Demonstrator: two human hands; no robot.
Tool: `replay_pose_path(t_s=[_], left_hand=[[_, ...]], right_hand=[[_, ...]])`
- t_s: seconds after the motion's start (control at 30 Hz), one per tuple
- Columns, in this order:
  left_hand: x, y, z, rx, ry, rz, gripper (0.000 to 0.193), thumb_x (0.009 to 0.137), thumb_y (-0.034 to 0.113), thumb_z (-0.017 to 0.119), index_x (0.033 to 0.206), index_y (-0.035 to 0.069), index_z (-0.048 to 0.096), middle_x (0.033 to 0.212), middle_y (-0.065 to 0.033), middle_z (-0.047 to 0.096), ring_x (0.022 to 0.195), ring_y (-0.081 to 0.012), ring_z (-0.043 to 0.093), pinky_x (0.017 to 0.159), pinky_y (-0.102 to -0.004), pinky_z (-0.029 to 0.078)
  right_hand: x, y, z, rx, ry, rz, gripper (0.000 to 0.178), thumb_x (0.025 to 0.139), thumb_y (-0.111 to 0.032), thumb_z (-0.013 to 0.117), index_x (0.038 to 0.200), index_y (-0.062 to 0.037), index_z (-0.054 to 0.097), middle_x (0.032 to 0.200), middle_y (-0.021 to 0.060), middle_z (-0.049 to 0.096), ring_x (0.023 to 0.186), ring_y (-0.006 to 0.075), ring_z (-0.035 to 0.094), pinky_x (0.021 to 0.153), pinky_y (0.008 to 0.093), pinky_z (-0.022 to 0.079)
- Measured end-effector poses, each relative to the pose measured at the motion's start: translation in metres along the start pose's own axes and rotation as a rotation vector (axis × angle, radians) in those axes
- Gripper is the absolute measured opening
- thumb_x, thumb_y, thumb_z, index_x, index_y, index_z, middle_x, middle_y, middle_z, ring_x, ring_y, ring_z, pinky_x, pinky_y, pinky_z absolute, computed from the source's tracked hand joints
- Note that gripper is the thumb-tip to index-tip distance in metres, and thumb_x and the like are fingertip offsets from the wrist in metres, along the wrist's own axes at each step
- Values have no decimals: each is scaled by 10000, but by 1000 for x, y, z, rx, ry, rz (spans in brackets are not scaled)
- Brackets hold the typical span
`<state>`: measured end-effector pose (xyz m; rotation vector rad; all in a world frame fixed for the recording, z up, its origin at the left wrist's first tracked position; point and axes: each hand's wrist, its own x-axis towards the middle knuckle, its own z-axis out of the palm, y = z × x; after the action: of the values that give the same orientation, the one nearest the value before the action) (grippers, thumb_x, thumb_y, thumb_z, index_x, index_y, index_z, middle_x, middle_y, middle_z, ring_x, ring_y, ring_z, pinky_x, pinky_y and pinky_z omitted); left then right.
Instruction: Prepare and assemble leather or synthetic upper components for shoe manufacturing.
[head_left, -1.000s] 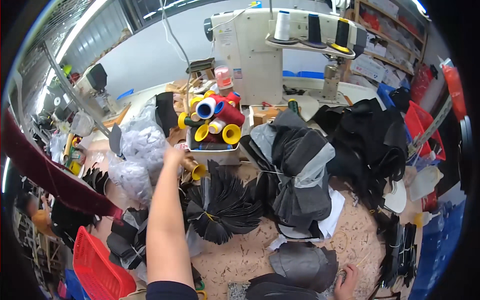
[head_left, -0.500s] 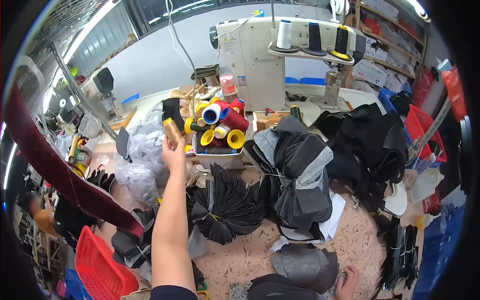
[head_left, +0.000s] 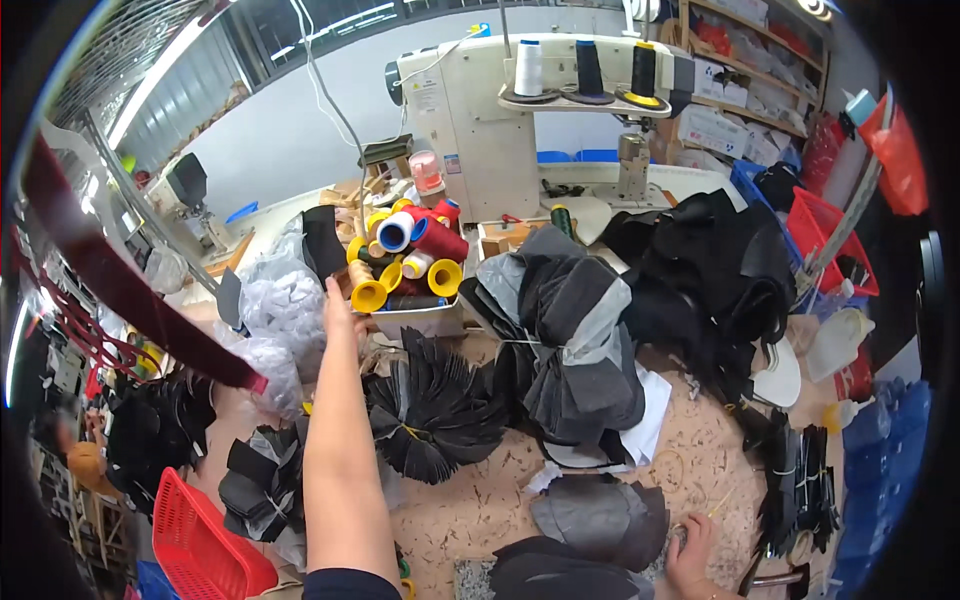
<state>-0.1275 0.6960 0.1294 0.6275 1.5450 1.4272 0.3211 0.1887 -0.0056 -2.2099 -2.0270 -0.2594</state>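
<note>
My left hand [head_left: 341, 315] reaches to the left side of a white box [head_left: 425, 323] of thread spools, its fingers apart. Beside its fingertips, a tan thread spool [head_left: 361, 274] rests tilted in the box, yellow flared end toward me. Red spools [head_left: 440, 240] and other spools with yellow, blue or white ends are heaped there. At the lower right, my right hand [head_left: 692, 562] lies on the table, fingers curled round a small greyish thing I cannot make out. Next to it are dark grey fabric pieces [head_left: 600, 520] and a black stack [head_left: 560, 572].
Tied bundles of black pieces [head_left: 430, 420] and a larger grey-black bundle [head_left: 585, 345] lie mid-table. Behind stands a sewing machine [head_left: 470, 130] with three thread cones. A clear bag [head_left: 280, 310] is on the left, a red basket [head_left: 205, 540] lower left, black material [head_left: 700, 270] right.
The tan spool has gone from my left hand into the box, turned so its yellow end faces me. My left hand has let it go. The view has shifted slightly.
</note>
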Motion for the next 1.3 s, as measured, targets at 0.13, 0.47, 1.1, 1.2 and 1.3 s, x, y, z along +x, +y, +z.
replay_pose_path(t_s=[0.13,0.47,1.1,1.2,1.3], left_hand=[[-88,-25,-18,-180,93,425,428,974,407,481,1186,38,531,1039,-62,556,917,-168,548,794,-302,458],[-496,-183,-140,332,-1255,920,228,783,58,686,1009,55,657,976,-75,654,945,-246,627,834,-339,498],[-640,-291,-259,630,-740,1400,229,768,104,708,993,92,671,1080,-57,629,1119,-301,544,957,-443,418],[-632,-300,-215,625,-808,1403,238,796,122,690,1028,89,649,1098,-66,618,1110,-308,545,934,-433,433],[-638,-311,-185,626,-836,1359,293,816,209,688,1081,102,626,1080,-75,610,1072,-313,551,906,-446,441]], right_hand=[[6,-12,-9,498,19,259,369,756,-71,595,1110,2,517,1203,203,481,1126,403,436,988,481,337],[-17,-13,9,480,175,169,393,790,-113,635,1135,18,499,1203,209,481,1131,392,441,991,462,353],[-159,90,-14,223,213,315,419,824,-356,637,1107,-53,575,1139,144,579,1125,359,496,1020,486,326],[-153,92,-5,211,315,362,434,833,-363,633,1119,-42,575,1175,148,556,1187,351,471,1039,463,325],[-160,84,-40,274,109,522,498,815,-375,650,1191,-61,560,1235,145,519,1220,341,456,1047,459,320]])
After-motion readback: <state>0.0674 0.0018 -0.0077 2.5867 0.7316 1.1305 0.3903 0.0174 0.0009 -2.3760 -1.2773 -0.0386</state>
